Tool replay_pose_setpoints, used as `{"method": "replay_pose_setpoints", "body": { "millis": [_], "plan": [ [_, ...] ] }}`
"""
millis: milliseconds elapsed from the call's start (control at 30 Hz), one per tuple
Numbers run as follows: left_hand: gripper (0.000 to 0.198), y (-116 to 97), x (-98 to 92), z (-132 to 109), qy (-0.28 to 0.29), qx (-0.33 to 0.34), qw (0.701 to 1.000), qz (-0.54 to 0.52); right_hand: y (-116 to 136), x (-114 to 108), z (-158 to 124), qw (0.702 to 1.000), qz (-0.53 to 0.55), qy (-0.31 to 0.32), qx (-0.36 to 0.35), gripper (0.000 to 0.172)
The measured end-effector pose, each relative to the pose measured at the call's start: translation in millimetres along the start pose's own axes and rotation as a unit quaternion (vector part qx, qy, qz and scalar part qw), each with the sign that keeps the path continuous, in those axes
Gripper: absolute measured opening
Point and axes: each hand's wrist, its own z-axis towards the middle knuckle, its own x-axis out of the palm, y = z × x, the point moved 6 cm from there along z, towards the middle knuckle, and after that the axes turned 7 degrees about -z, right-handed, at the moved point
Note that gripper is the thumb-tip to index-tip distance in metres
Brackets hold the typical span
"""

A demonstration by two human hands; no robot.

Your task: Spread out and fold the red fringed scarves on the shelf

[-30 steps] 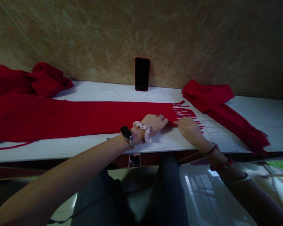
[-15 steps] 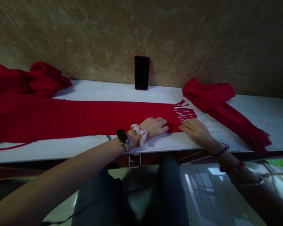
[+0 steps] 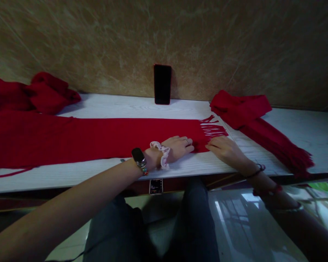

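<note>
A long red scarf lies flat along the white wooden table, its fringed end pointing right. My left hand rests on the scarf's near edge close to the fringe, fingers lying flat and together. My right hand lies palm down beside it at the scarf's near corner, fingers stretched out toward the left hand. Neither hand grips the cloth.
A black phone leans upright against the marbled wall behind the scarf. A second folded red scarf lies at the right, its fringe reaching the table edge. More bunched red scarves lie at the far left.
Both hands slid slightly toward me along the scarf's fringed end, from on the fringe to its near corner. The scarf itself stayed flat.
</note>
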Motion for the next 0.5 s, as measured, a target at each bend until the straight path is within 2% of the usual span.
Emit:
{"method": "replay_pose_setpoints", "body": {
  "millis": [100,267,400,500],
  "plan": [
    [0.027,-0.6,5.1,-2.4,0.012,-0.021,0.998,-0.055,-3.9,2.0,-4.9,1.000,0.016,0.008,0.013,0.025],
    [0.031,-7.9,3.5,-4.4,-0.027,-0.036,0.996,-0.073,-15.6,-1.5,-4.5,0.992,0.117,0.036,0.043,0.031],
    [0.034,-15.8,-1.4,-1.2,-0.046,-0.028,0.997,-0.054,-26.7,-11.9,12.6,0.974,0.202,0.033,0.095,0.038],
    [0.044,-15.1,1.2,1.5,-0.046,-0.009,0.998,-0.052,-29.8,-0.4,32.3,0.966,0.221,0.066,0.120,0.037]
  ]
}}
